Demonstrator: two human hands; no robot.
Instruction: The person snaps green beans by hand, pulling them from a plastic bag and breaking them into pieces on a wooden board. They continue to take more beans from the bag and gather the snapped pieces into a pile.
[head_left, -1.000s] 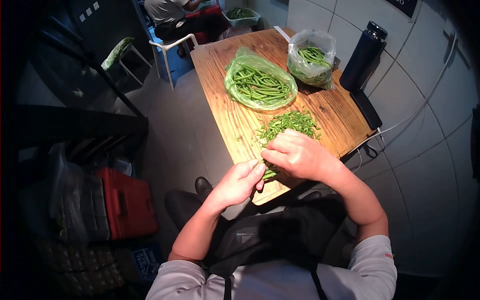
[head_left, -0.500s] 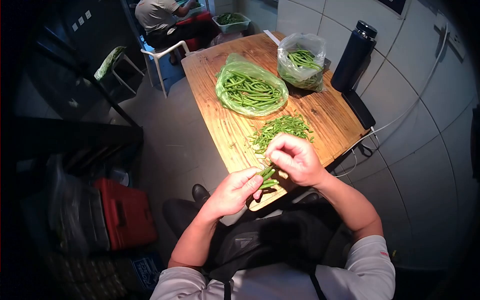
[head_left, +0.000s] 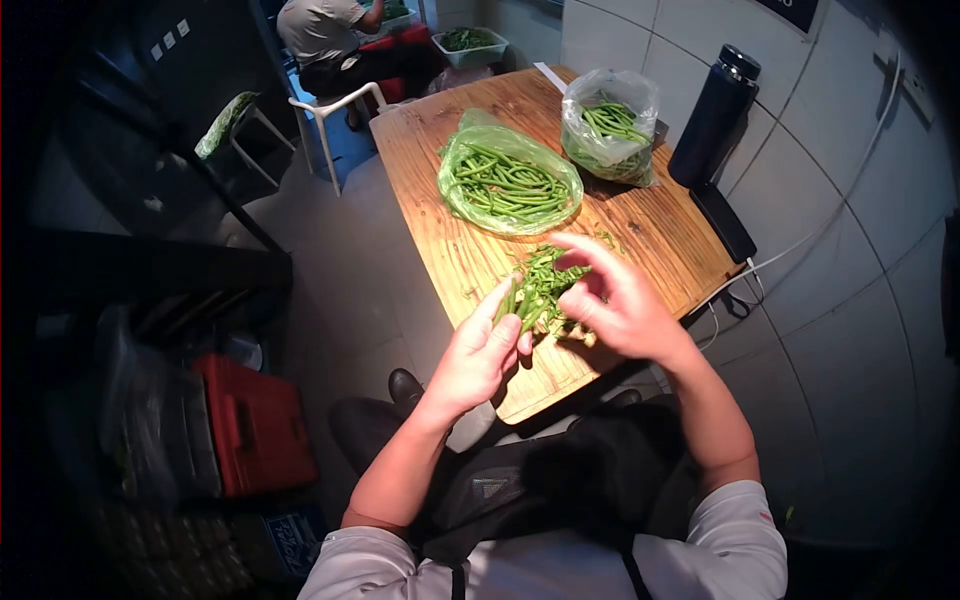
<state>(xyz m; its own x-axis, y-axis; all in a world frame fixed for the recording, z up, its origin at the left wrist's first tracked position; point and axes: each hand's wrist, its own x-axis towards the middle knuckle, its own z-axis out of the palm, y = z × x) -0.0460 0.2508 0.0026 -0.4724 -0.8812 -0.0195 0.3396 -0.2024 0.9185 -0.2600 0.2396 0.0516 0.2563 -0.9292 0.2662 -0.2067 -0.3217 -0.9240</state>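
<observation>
My left hand (head_left: 478,358) is closed around a few green beans (head_left: 508,303), their ends sticking up past the thumb. To the right, my right hand (head_left: 628,312) hovers over the pile of short bean pieces (head_left: 545,272) with its fingers curved and apart; I see nothing held in it. That hand hides part of the pile. Farther up the wooden table (head_left: 420,170), an opened green plastic bag (head_left: 572,200) holds many whole green beans (head_left: 510,182). Behind it and to the right stands a clear plastic bag (head_left: 640,95) with more beans.
A dark blue flask (head_left: 708,125) and a black power bank (head_left: 723,220) with a white cable sit along the tiled wall. A white chair (head_left: 325,115) and another person (head_left: 325,35) are beyond the table. On the left stands a red box (head_left: 258,425).
Both hands have moved up the table, over the bean pieces. My right hand has spread its fingers and moved away from my left, which still holds beans.
</observation>
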